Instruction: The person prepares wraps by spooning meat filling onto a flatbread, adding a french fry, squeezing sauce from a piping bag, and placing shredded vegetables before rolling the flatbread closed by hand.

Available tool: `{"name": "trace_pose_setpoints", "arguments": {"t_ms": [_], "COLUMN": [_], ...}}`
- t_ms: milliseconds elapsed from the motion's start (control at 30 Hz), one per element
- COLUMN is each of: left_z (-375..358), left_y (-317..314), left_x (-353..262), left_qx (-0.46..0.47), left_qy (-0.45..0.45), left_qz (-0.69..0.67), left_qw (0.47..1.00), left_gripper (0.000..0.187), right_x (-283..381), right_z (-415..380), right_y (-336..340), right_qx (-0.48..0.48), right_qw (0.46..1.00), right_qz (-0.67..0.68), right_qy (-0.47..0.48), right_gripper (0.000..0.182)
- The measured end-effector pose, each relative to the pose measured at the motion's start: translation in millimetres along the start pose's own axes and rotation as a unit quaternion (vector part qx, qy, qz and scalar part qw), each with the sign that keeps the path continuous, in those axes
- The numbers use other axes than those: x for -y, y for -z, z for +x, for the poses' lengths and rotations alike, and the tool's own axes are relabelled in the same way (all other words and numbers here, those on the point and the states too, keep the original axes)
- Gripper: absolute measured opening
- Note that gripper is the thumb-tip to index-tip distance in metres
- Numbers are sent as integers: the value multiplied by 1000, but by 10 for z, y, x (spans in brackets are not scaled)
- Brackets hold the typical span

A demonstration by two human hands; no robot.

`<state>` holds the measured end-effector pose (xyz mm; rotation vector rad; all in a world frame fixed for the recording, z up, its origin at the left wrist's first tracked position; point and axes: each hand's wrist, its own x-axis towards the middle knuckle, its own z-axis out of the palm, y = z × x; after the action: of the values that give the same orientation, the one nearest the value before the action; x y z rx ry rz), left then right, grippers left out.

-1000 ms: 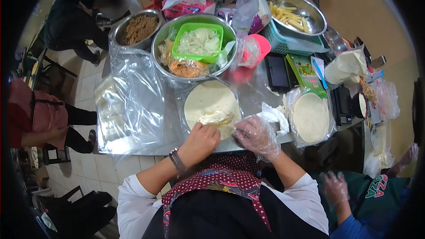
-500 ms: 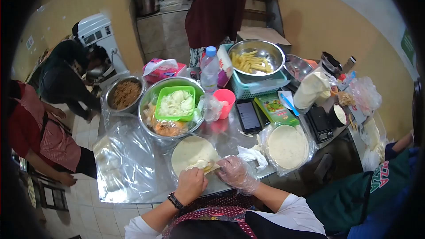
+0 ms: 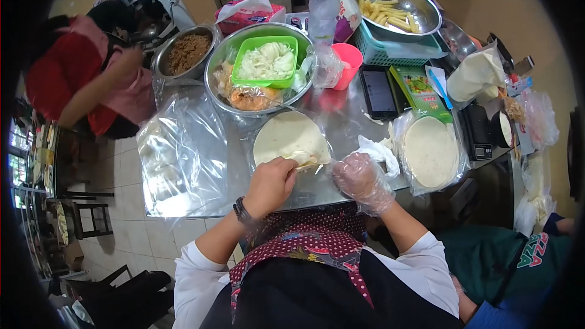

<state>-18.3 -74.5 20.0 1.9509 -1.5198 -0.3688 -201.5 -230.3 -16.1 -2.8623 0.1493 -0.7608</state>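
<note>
A round flat tortilla [image 3: 286, 134] lies on clear plastic at the front of the metal table, with pale filling [image 3: 303, 157] along its near edge. My bare left hand [image 3: 272, 184], a dark bracelet on the wrist, pinches that near edge, where it is partly folded up. Just right of the tortilla is my right hand [image 3: 358, 178] in a clear plastic glove. Its fingers are curled, and what they may hold is hidden. Beyond the tortilla stands a large steel bowl [image 3: 213, 88] holding a green container [image 3: 268, 41] of sliced onion.
A stack of tortillas [image 3: 431, 152] lies in plastic at right, beside crumpled white tissue [image 3: 378, 153]. Farther back are a phone [image 3: 378, 92], pink cup [image 3: 348, 68], bottle [image 3: 323, 12], bowl of fries [image 3: 426, 9] and bowl of brown filling [image 3: 190, 53]. Plastic bags [image 3: 183, 158] cover the left.
My right hand has come away from the tortilla's edge toward the right. My left hand still pinches the near edge. The camera view has tilted down, and a person at left has raised an arm.
</note>
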Motion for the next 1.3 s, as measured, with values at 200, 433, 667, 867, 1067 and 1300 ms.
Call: {"name": "trace_pose_setpoints", "arguments": {"t_ms": [200, 433, 667, 867, 1067, 1300], "left_z": [73, 155, 514, 774, 860, 831], "left_y": [82, 142, 174, 131, 119, 97], "left_x": [-42, -17, 376, 588, 628, 749], "left_qx": [7, 5, -9, 88, 122, 82], "left_qy": [-3, -36, 13, 140, 154, 155], "left_qz": [23, 68, -39, -110, -59, -82], "left_qw": [1000, 997, 999, 980, 979, 981], "left_gripper": [11, 8, 13, 17, 17, 14], "right_x": [250, 483, 462, 455, 364, 202], "right_z": [95, 319, 312, 325, 801, 1027], "right_y": [-53, -156, -161, -139, 13, -183], "right_qx": [-52, 143, 196, 182, 206, 170], "right_qw": [986, 978, 972, 973, 970, 982], "right_qz": [151, 149, 122, 123, 131, 71], "right_qy": [46, 12, 49, 65, -4, 46], "right_gripper": [26, 33, 40, 41, 50, 61]}}
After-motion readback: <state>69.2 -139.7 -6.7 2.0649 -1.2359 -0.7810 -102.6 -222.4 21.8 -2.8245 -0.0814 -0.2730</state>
